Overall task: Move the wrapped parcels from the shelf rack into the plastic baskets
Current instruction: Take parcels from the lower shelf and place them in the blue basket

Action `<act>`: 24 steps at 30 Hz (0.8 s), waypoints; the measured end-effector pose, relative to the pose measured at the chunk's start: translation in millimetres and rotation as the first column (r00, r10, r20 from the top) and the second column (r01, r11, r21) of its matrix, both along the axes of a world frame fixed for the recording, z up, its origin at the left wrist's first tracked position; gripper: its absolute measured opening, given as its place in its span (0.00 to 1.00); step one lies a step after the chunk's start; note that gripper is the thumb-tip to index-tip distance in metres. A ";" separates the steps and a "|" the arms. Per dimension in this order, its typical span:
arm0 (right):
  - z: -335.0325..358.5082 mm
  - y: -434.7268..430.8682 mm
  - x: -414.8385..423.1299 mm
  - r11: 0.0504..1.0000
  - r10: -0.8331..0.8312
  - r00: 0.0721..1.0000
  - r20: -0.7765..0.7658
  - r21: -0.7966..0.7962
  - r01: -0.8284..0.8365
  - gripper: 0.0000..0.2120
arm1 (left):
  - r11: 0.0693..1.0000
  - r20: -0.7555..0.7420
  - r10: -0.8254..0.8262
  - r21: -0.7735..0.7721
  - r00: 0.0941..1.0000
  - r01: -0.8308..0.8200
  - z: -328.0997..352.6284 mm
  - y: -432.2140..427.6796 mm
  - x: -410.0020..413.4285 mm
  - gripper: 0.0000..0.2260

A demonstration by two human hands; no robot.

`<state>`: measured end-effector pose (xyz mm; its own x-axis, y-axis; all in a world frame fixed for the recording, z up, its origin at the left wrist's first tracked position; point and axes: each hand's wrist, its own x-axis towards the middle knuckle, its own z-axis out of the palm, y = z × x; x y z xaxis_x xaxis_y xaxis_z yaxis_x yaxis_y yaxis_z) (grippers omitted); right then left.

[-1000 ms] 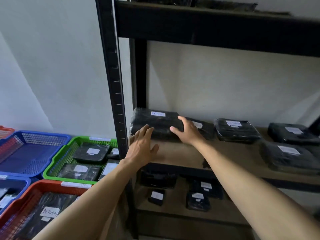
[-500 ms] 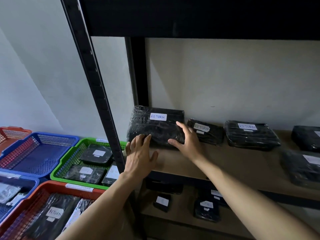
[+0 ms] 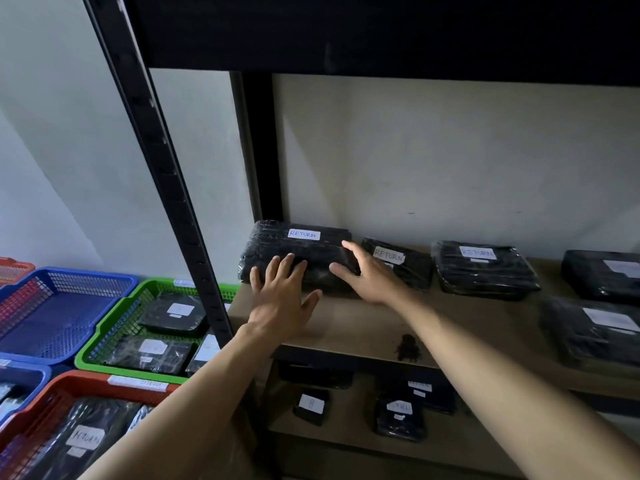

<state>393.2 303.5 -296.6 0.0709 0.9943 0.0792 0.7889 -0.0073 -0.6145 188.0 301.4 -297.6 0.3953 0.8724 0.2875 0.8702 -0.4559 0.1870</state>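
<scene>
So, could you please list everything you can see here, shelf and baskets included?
Shelf rack: one, black posts with brown boards, centre and right.
Parcels on the middle shelf: at least five, black wrap with white labels; the leftmost parcel and two beside it read RETURN.
Parcels on the lower shelf: about four, black, white labels, one near.
Green basket: one, left of the rack, holding about three parcels.
Blue baskets: two, one behind it, one at the left edge.
Red baskets: two, front left holding parcels, far left corner.
Wall: white, behind.
Left hand: open, fingers on the leftmost parcel.
Right hand: open, at that parcel's right end.
</scene>
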 end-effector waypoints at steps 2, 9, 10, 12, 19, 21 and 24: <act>13.3 0.3 16.9 0.999 -0.010 0.992 0.123 -0.039 0.015 0.36 | 1.000 0.019 0.009 -0.001 1.000 -0.009 5.1 -1.1 5.1 0.28; 36.5 2.3 96.6 0.921 0.101 0.788 0.607 -0.356 0.156 0.61 | 0.997 0.041 -0.075 -0.009 0.996 0.075 7.3 -19.3 39.7 0.27; 33.0 4.7 103.6 0.911 0.109 0.781 0.615 -0.375 0.169 0.62 | 0.996 0.024 -0.089 -0.009 0.996 0.089 6.2 -22.4 45.7 0.27; 28.5 6.1 110.5 0.907 0.108 0.775 0.622 -0.381 0.179 0.63 | 0.992 -0.004 -0.124 -0.015 0.992 0.124 4.5 -27.5 56.6 0.27; 23.0 -6.7 107.3 0.992 -0.012 0.785 0.619 -0.091 0.087 0.59 | 0.991 -0.039 -0.133 -0.022 0.990 0.132 -4.0 -35.4 70.7 0.28; 19.0 -13.9 108.0 0.997 -0.071 0.794 0.603 0.013 0.079 0.57 | 0.991 -0.044 -0.132 -0.028 0.990 0.130 -7.2 -35.3 71.1 0.29; 17.5 -21.5 111.8 0.979 -0.183 0.829 0.529 0.173 0.106 0.54 | 0.991 -0.035 -0.132 -0.030 0.991 0.131 -8.6 -34.8 72.4 0.29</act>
<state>505.0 281.9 -279.0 0.1206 0.9537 0.2755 0.9907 -0.0978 -0.0950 260.4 266.6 -306.2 0.5168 0.8196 0.2474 0.8096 -0.5618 0.1699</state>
